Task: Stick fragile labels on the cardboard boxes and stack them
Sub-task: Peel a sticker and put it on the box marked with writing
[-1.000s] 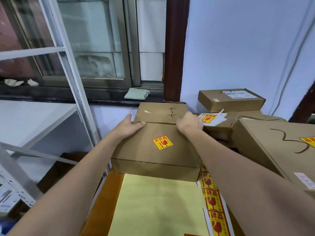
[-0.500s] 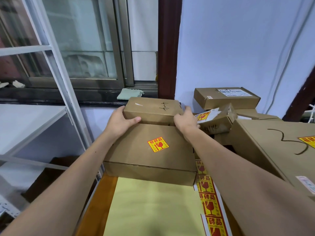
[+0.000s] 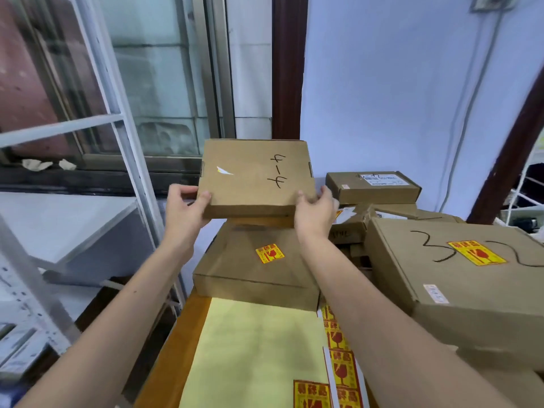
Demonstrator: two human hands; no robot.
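Observation:
I hold a flat cardboard box marked "4-4" (image 3: 253, 178) in the air, tilted toward me. My left hand (image 3: 184, 209) grips its left near corner and my right hand (image 3: 316, 212) grips its right near corner. Below it lies a larger cardboard box (image 3: 256, 260) with a yellow-and-red fragile label (image 3: 269, 253) on top. A strip of fragile labels (image 3: 338, 357) lies beside a pale yellow backing sheet (image 3: 253, 357) near me.
A big box marked "3" (image 3: 459, 269) with a fragile label sits at right. Behind it are a small box with a shipping label (image 3: 372, 187) and crumpled boxes. A white metal shelf frame (image 3: 123, 136) and a window stand at left.
Both hands took hold of the "4-4" box, lifted it off the pile behind the labelled box, and raised and tilted it toward me.

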